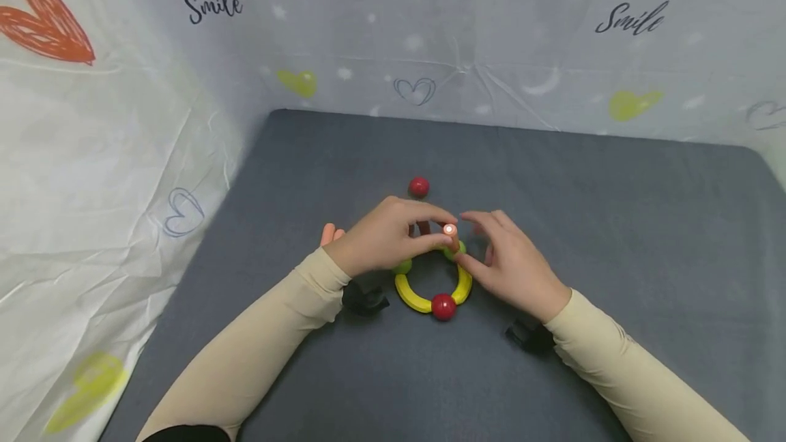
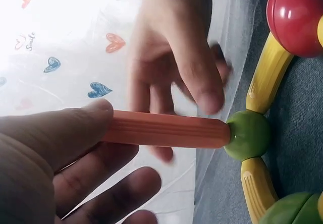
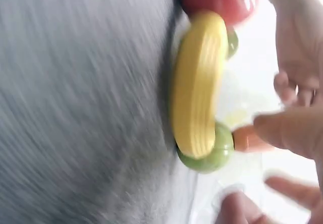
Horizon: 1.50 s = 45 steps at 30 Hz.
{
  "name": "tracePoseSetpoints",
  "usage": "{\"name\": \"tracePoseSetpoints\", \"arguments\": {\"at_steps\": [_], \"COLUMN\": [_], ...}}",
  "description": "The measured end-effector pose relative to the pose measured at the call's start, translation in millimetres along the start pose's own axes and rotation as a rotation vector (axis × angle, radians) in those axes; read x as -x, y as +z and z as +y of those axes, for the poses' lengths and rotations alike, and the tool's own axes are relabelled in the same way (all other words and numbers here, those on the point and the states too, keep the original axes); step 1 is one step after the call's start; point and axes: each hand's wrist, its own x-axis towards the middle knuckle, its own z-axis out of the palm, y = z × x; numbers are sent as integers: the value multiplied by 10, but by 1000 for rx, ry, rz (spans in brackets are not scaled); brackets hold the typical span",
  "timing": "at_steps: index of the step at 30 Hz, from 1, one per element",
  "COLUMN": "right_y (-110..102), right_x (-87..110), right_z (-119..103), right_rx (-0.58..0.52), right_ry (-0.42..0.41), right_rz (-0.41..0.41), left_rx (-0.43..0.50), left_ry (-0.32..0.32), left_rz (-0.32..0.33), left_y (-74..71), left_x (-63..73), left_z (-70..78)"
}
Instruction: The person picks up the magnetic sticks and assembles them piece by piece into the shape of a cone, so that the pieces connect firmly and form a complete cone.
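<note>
Between thumb and forefinger my left hand [image 1: 393, 234] pinches the upper end of an orange rod [image 2: 171, 129]. Its lower end meets a green ball [image 2: 248, 135], and the rod stands upright from it. That ball belongs to a ring of curved yellow sticks [image 1: 413, 297], with a red ball [image 1: 443, 307] at the near side and another green ball [image 1: 402, 267] at the left. My right hand [image 1: 512, 268] is just right of the rod, fingers spread and holding nothing. Its thumb is close to the rod's lower end; whether it touches I cannot tell.
A loose red ball [image 1: 419, 187] lies on the grey table [image 1: 645, 244] beyond the hands. Orange rods [image 1: 329, 232] lie left of the left hand, partly hidden by it. A printed white cloth [image 1: 368, 33] rises behind and along the left side.
</note>
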Motion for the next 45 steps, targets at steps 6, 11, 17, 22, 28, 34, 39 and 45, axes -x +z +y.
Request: {"name": "tracePoseSetpoints", "arguments": {"at_steps": [6,11,17,22,28,34,39,45], "right_y": [1,35,15,0,-9,-4,-7,-38], "right_x": [-84,-88,-60,-28,16,30,34,31], "right_z": [86,82,91,106,131,138,167,196], "right_rx": [-57,-65,-42,-58,-83,-105,-108,-120], "right_ry": [-114,-128,-80,-41,-15,-22,-32,-71], "right_rz": [-91,-81,-86,-99,-93,-92,-103,-118], "left_rx": [-34,-175,-442,-519,-523,-489,-348,-127], "left_ry": [-96,-291,-585,-698,-803,-801,-665,-438], "left_rz": [-68,-148,-224,-238,-326,-421,-446,-278], "left_y": [-87,-300,-591,-722,-687,-567,-487,-495], "left_x": [-1,35,146,238,273,286,227,157], "left_z": [4,11,-52,-100,-142,-189,-173,-64]}}
